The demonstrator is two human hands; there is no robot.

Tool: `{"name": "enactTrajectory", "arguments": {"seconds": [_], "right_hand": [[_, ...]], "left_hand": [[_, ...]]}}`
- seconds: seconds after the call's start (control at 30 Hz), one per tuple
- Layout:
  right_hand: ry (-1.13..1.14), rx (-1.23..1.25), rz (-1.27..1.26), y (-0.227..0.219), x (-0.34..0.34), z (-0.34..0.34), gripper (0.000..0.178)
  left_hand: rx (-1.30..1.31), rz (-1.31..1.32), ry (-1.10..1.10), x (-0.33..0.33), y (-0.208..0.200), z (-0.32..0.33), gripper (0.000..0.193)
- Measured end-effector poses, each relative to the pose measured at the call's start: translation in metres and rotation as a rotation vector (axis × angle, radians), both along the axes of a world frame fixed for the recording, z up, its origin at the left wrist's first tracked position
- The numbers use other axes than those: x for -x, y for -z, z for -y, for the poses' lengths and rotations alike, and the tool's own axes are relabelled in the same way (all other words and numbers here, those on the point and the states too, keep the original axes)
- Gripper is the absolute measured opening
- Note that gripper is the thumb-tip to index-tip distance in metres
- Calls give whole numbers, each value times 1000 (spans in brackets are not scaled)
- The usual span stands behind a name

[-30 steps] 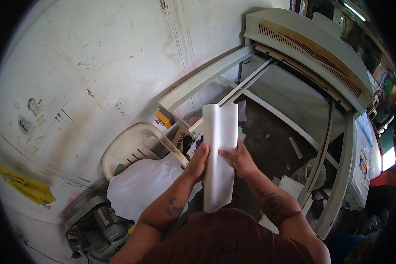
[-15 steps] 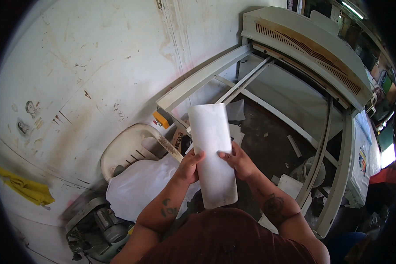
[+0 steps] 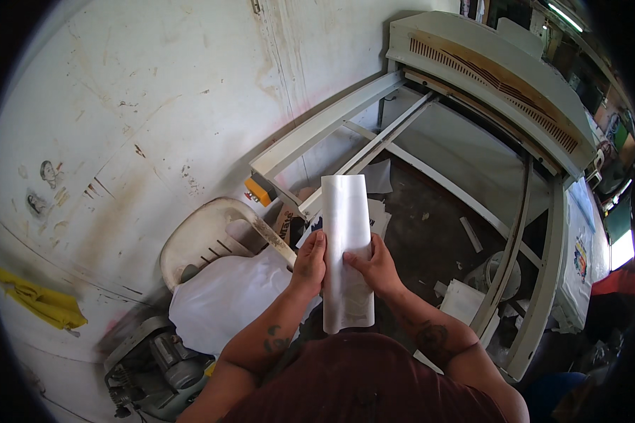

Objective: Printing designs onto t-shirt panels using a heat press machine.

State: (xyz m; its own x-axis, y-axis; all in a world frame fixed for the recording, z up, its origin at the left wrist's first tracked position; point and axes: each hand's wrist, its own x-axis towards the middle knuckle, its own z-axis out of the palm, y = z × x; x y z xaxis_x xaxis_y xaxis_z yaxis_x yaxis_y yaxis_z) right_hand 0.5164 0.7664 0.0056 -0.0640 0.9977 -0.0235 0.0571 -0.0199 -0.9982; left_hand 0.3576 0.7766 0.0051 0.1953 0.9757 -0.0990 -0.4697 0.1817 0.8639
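Observation:
A white sheet rolled into a tube (image 3: 346, 211) stands lengthwise in front of my chest, held between both hands. My left hand (image 3: 309, 261) grips its left side, with the thumb up along the edge. On the right side, my right hand (image 3: 374, 264) holds it, the thumb pressed on the front face. The fingers behind the roll are hidden. Whether the sheet is paper or thin fabric I cannot tell.
A large pale metal frame machine (image 3: 416, 158) with a vented hood stands ahead right. On the left are a dirty white plastic chair (image 3: 197, 233) draped with white cloth (image 3: 226, 299), and a motor (image 3: 176, 359). A bucket (image 3: 504, 275) sits inside the frame.
The roll has become narrower, its left edge moving right. My left hand has shifted slightly right and up with it; my right thumb lies further across the roll.

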Motion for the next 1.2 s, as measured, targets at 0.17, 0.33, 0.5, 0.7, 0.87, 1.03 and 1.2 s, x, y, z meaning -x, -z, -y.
{"name": "enactTrajectory", "arguments": {"seconds": [0.17,0.33,0.5,0.7,0.87,1.03,1.2], "right_hand": [[79,-46,221,-5,6,6,48],[-258,130,-374,-24,-7,-1,48],[-370,289,-666,-29,-17,0,49],[-216,239,-345,-3,1,7,41],[-309,407,-217,0,-9,3,39],[-635,480,-683,-5,2,15,41],[-575,433,-643,-9,12,21,45]], "left_hand": [[-157,-419,-102,3,4,2,50],[-87,88,91,7,-21,7,51],[21,338,218,22,-27,5,55],[-23,174,-36,11,-21,2,46],[62,306,58,18,-27,-1,40],[-54,360,4,25,-16,-8,39],[61,523,40,26,-14,-9,42]]}}
